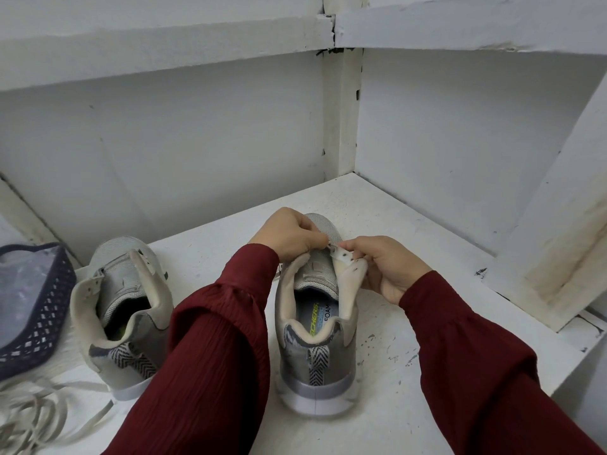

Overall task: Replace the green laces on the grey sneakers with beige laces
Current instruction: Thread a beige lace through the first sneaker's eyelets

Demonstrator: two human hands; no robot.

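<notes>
White shelf point(410, 244), grey sneaker point(315, 362), flaps spread

Two sneakers stand side by side on the shelf point(410, 405) with their heels on the near side, the left sneaker point(121, 320) well apart from the right sneaker point(312, 343). A basket point(42, 310) sits just left of the left sneaker, and loose laces point(36, 415) lie near of it. Over the right sneaker's far part, the left hand point(289, 234) and right hand point(391, 267) meet, both pinching its right eyelet flap.
</notes>
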